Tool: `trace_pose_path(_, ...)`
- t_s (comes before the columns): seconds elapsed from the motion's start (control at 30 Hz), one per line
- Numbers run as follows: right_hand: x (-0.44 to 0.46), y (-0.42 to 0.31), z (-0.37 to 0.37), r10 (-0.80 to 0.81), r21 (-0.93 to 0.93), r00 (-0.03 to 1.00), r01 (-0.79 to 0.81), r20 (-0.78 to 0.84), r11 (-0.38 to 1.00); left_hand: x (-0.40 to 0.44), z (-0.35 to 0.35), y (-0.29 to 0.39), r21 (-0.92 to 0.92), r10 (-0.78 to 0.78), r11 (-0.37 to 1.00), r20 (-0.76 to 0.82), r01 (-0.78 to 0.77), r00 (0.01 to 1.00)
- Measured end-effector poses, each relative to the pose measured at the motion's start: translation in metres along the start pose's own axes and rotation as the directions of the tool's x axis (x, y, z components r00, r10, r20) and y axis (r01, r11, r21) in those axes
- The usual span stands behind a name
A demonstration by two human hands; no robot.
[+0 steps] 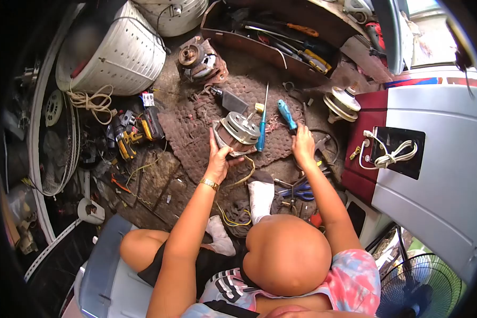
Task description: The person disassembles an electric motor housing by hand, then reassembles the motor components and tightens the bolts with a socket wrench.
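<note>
My left hand (220, 159) is closed around the lower left edge of a round metal electric motor (240, 129), with wires hanging below it. To the right, my right hand (303, 146) has its fingers closed at the dark lower end of a screwdriver with a light blue handle (285, 112). Between the hands lies a longer blue-handled screwdriver (262, 127), its shaft pointing away from me, close beside the motor. A dark rectangular block (234, 102) rests just behind the motor on the brown textured mat (188, 135).
A rusty motor (199, 59) stands at the back, near white perforated tubs (116, 53). Behind is an open toolbox (217, 37) with several screwdrivers. Yellow-black power tools (126, 142) lie left. A pulley-like part (343, 103) and a white appliance panel (434, 175) are right.
</note>
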State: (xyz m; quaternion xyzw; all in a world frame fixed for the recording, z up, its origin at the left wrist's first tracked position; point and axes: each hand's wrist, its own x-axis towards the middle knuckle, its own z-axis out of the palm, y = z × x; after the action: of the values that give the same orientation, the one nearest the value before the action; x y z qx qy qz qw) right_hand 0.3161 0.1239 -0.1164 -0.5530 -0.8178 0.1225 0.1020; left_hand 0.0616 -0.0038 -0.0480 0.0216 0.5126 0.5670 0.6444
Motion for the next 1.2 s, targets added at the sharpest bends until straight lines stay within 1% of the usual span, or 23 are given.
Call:
trace_pose_path(0.13,0.011,0.017,-0.006,0.104,0.157,0.994,-0.105,0.014,0.982,-0.001,0.007,0.026,-0.073,-0.089,0.994,-0.046,0.086,0.995)
trace_pose_path(0.23,0.019,0.009,-0.022,0.044,0.437,0.990,0.021,-0.137,0.899,-0.006,-0.009,0.041,-0.309,-0.316,0.901,0.015,0.304,0.949)
trace_pose_path(0.27,0.021,-0.002,-0.026,0.033,0.467,0.992,0.028,-0.122,0.884,-0.009,-0.015,0.043,-0.365,-0.316,0.876,0.056,0.314,0.947)
trace_pose_path(0.3,0.026,-0.038,-0.066,0.027,0.502,0.995,-0.071,0.094,0.862,-0.015,-0.012,0.050,-0.360,-0.318,0.879,0.045,0.312,0.947)
trace_pose_path(0.33,0.032,-0.057,-0.066,-0.211,0.530,0.960,0.279,-0.186,0.801,-0.021,-0.005,0.059,-0.352,-0.319,0.883,0.037,0.311,0.947)
trace_pose_path(0.4,0.033,-0.110,-0.099,-0.591,0.348,0.771,0.635,-0.235,0.689,-0.016,-0.033,0.054,-0.339,-0.270,0.897,0.089,0.284,0.959)
trace_pose_path(0.43,0.032,-0.149,-0.115,-0.624,0.367,0.559,0.829,-0.546,0.421,-0.024,-0.019,0.066,-0.345,-0.290,0.882,0.139,0.321,0.947)
trace_pose_path(0.47,0.025,-0.176,-0.150,-0.752,0.312,0.413,0.907,-0.515,0.284,-0.032,-0.004,0.078,-0.347,-0.309,0.867,0.189,0.358,0.932)
trace_pose_path(0.5,0.030,-0.178,-0.165,-0.887,0.281,0.412,0.894,-0.209,0.349,-0.026,-0.021,0.073,-0.292,-0.316,0.892,0.141,0.345,0.938)
trace_pose_path(0.53,0.039,-0.171,-0.152,-0.887,0.245,0.449,0.877,-0.111,0.413,-0.028,-0.019,0.071,-0.316,-0.277,0.898,0.136,0.307,0.951)
trace_pose_path(0.63,0.086,-0.086,-0.040,-0.415,0.361,0.832,0.539,-0.367,0.761,-0.041,-0.024,0.075,-0.381,-0.268,0.874,0.138,0.301,0.953)
trace_pose_path(0.67,0.085,-0.056,-0.043,-0.192,0.210,0.971,0.219,-0.144,0.953,-0.045,-0.022,0.074,-0.355,-0.280,0.876,0.180,0.327,0.943)
trace_pose_path(0.7,0.079,-0.036,-0.041,-0.181,0.221,0.953,0.236,-0.243,0.946,-0.042,-0.020,0.069,-0.339,-0.243,0.901,0.123,0.271,0.962)
trace_pose_path(0.77,0.046,-0.019,-0.045,-0.073,0.210,0.975,0.118,-0.210,0.970,-0.057,-0.031,0.054,-0.261,-0.256,0.935,-0.026,0.240,0.966)
trace_pose_path(0.83,0.020,-0.007,-0.035,-0.049,0.214,0.986,0.083,-0.158,0.973,-0.062,-0.026,0.049,-0.165,-0.208,0.966,-0.048,0.197,0.977)
trace_pose_path(0.9,0.002,-0.021,-0.026,0.013,0.240,0.972,0.046,-0.236,0.970,-0.082,-0.010,0.047,0.018,-0.100,0.995,-0.056,0.101,0.993)
trace_pose_path(0.93,-0.001,-0.046,-0.031,0.093,0.449,0.979,-0.002,-0.181,0.893,-0.084,-0.014,0.040,-0.001,-0.126,0.992,-0.036,0.126,0.991)
trace_pose_path(0.97,-0.001,-0.074,-0.035,0.068,0.740,0.992,0.031,-0.104,0.672,-0.088,-0.011,0.034,-0.003,-0.122,0.993,-0.037,0.122,0.992)
trace_pose_path(1.0,-0.003,-0.107,-0.041,0.035,0.978,0.992,-0.127,0.123,0.167,-0.093,-0.004,0.030,-0.001,-0.116,0.993,-0.040,0.116,0.992)
trace_pose_path(1.07,0.000,-0.159,-0.060,-0.042,0.888,0.964,-0.258,0.262,-0.381,-0.100,0.006,0.022,0.005,-0.091,0.996,-0.028,0.091,0.995)
trace_pose_path(1.1,0.003,-0.175,-0.069,0.055,0.812,0.923,-0.306,0.382,-0.497,-0.100,0.010,0.019,0.025,-0.085,0.996,-0.014,0.085,0.996)
trace_pose_path(1.17,0.013,-0.177,-0.072,0.211,0.801,0.872,-0.277,0.441,-0.531,-0.104,0.016,0.014,0.063,-0.075,0.995,0.008,0.075,0.997)
trace_pose_path(1.2,0.016,-0.174,-0.075,0.134,0.751,0.887,-0.283,0.441,-0.597,-0.106,0.018,0.012,0.060,-0.098,0.993,-0.011,0.098,0.995)
